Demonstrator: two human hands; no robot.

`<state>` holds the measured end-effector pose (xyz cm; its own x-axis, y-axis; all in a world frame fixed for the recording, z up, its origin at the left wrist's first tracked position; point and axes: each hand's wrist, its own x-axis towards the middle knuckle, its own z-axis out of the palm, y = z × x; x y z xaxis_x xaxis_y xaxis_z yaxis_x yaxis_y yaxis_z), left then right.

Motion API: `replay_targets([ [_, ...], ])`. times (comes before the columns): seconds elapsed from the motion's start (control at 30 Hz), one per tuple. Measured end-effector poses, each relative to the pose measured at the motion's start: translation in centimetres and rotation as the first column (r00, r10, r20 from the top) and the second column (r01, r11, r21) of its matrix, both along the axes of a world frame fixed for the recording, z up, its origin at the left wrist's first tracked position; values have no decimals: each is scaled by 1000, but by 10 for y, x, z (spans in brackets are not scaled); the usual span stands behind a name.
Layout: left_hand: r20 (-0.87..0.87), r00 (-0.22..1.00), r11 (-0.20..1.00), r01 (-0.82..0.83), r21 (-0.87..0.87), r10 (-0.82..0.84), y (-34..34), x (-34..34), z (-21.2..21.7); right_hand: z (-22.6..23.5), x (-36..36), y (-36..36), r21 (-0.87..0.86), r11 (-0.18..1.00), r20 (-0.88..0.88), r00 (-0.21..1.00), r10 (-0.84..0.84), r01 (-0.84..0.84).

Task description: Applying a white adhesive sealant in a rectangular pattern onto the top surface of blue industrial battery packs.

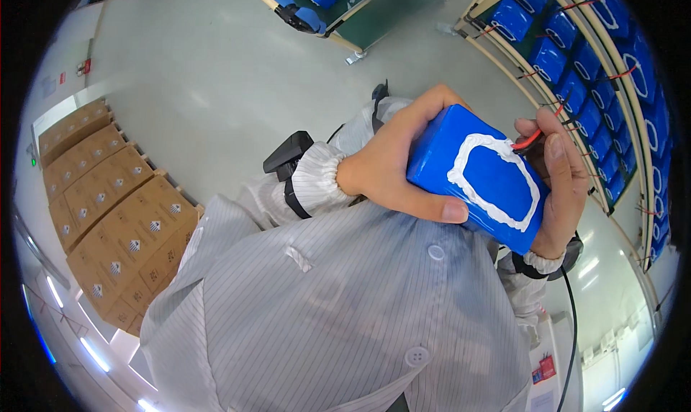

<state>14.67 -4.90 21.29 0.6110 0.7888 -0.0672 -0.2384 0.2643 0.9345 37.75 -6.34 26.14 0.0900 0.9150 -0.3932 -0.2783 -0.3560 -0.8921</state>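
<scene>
A blue shrink-wrapped battery pack [497, 185] with a ring of white sealant [461, 168] on its upper face is held in front of my chest, tilted. My left hand [403, 160] is closed round its left end, thumb on the near edge and fingers over the far side. A red wire [529, 140] and a dark one beside it leave the pack at its far right corner. At that corner my right hand [561, 174] has its fingers closed about the wires, its palm against the pack's right end. Part of the right fingers is hidden.
Several similar blue packs with white rings and wires lie on a tubular rack [576, 66] to the right. A green-decked cart [381, 19] with blue packs stands ahead. Stacked cardboard cartons [129, 232] stand at the left. A black cable [572, 318] hangs below my right wrist.
</scene>
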Motion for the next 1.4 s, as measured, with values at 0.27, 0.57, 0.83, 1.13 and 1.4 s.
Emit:
replay_targets([
  [0.27, -38, 999, 996, -30, 79, 33, -2, 11, 7, 1, 18, -1, 171, 975, 132, 984, 119, -141],
  [0.57, 24, 996, 997, -81, 5, 81, -3, -4, 24, -13, 5, -19, 505, 860, 298, 950, -92, -75],
  [0.83, -130, 987, 995, -94, -18, 91, -2, -8, 28, 13, 0, -19, 50, 975, 167, 964, 207, -218],
  [1.13, -115, 987, 989, -98, 107, 110, 0, -4, 27, 30, 3, 16, 190, 859, 525, 788, 321, -476],
  [1.4, -95, 985, 984, -135, 115, 146, -8, 1, 26, 23, -2, 7, 191, 906, 458, 851, 258, -377],
])
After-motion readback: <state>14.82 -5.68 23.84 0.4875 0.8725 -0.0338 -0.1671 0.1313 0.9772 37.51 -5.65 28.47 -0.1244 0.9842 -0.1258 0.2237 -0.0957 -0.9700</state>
